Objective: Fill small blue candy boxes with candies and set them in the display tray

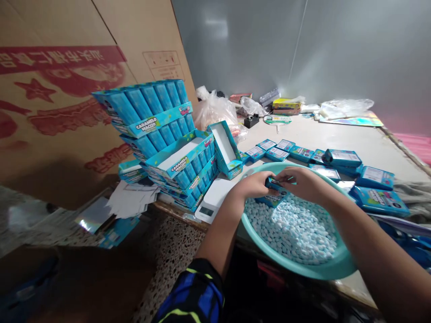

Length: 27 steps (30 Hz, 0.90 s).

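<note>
Over a turquoise basin (pixel 340 269) full of small pale blue and white candies (pixel 299 231), my left hand (pixel 256 185) grips a small blue candy box (pixel 273 198) by its side. The fingers of my right hand (pixel 299 180) are pinched at the upper end of the same box, where its flaps seem to be. The lower part of the box is close to the candies; whether it touches them I cannot tell. Part of its top is hidden behind my fingers.
Stacked display trays (pixel 161 121) of blue boxes stand left of the basin, beside an upright open tray (pixel 226 150) and a white scale (pixel 215 199). Several blue candy boxes (pixel 377 177) lie behind and right. A plastic bag (pixel 215 110) and large carton (pixel 84 103) are further left.
</note>
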Tool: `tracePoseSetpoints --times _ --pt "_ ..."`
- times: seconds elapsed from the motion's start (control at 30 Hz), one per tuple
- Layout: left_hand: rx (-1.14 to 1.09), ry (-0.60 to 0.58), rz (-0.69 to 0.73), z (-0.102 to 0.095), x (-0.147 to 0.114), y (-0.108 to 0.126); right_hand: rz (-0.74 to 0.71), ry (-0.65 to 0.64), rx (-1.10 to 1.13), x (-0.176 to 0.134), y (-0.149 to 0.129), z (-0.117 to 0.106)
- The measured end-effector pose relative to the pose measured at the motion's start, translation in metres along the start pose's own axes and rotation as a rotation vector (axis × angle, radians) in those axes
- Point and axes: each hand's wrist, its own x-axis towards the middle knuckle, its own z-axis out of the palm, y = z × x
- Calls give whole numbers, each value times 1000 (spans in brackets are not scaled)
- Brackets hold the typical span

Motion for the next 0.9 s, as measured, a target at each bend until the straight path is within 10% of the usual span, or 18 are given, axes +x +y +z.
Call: tracePoseSetpoints --times 0.37,0.6,0.9 --pt "48 98 74 -5 0 2 -110 126 161 5 -21 11" --pt "-107 193 -48 2 4 -3 99 271 103 2 -2 -4" --pt "-120 182 -7 2 3 -5 239 4 -206 -1 -1 -8"
